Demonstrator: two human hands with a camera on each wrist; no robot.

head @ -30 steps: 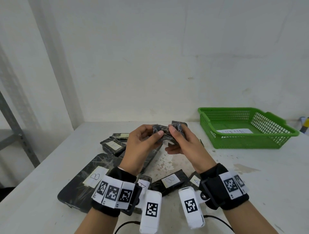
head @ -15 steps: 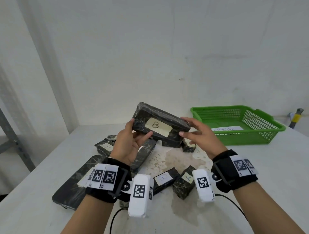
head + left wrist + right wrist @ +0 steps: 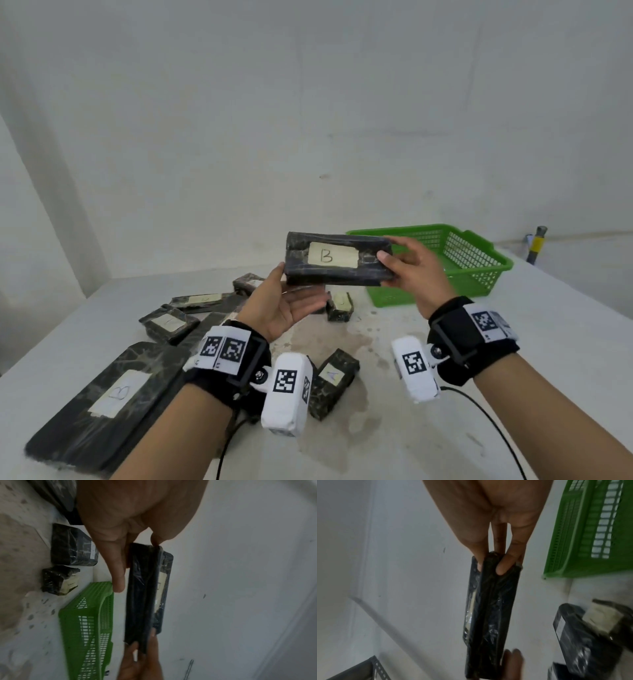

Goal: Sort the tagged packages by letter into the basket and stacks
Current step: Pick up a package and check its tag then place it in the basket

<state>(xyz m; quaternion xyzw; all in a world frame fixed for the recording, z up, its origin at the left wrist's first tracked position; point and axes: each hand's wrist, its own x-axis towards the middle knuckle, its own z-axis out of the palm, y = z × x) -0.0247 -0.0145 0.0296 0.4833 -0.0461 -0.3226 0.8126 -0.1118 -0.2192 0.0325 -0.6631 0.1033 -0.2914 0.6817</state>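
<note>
A black-wrapped package with a tag reading B [image 3: 337,260] is held up in the air in front of the green basket [image 3: 472,286]. My right hand [image 3: 407,267] pinches its right end, thumb on the tagged face and fingers behind; the right wrist view shows those fingers [image 3: 503,566] on the package [image 3: 491,608]. My left hand [image 3: 291,303] lies palm up below the left end with fingers straight. In the left wrist view its thumb tip touches the package [image 3: 145,595] at a corner and the index finger [image 3: 118,574] lies alongside.
On the white table lie a large flat package tagged B [image 3: 106,401] at front left, a small one tagged A [image 3: 334,380] near my wrists, another small one [image 3: 340,305], and several more [image 3: 169,322] at the left. A metal shelf post [image 3: 376,668] stands at the left.
The B package has gone up and to the right and now sits level before the basket. My left hand has opened under its left end; my right hand still holds the right end.
</note>
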